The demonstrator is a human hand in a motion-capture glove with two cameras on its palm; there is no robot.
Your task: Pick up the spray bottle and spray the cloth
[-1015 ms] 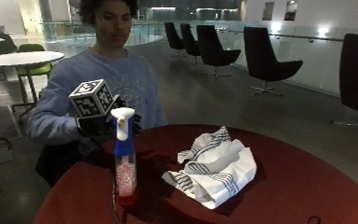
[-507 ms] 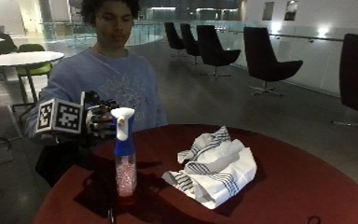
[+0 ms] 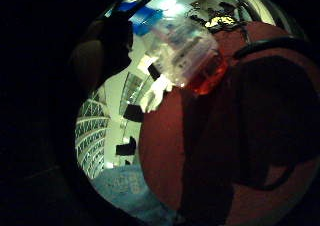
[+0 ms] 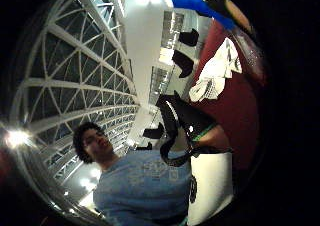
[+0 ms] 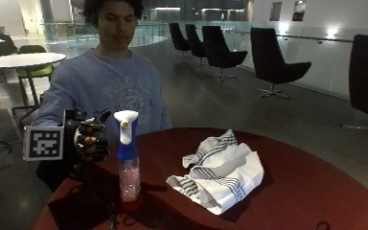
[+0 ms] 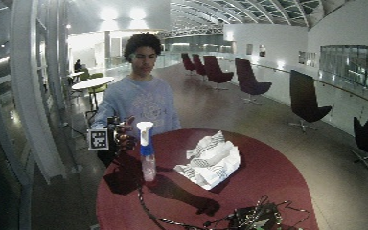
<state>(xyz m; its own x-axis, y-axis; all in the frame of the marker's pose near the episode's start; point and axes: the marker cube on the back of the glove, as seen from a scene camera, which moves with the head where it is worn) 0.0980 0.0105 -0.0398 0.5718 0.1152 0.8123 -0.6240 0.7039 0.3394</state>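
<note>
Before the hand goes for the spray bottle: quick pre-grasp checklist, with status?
1. Spray bottle upright on the red table: ok.
2. Gloved right hand beside the bottle's blue neck, not yet holding it: ok.
3. Nothing between hand and bottle: ok.
4. Striped cloth lies crumpled on the table, apart from the bottle: ok.
5. Nozzle aimed at the cloth: not ok, it faces the person.
6. Trigger reachable by the fingers: cannot tell.

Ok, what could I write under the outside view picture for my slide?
A gloved right hand hovers beside an upright spray bottle on a red table, with a striped cloth crumpled nearby.
</note>
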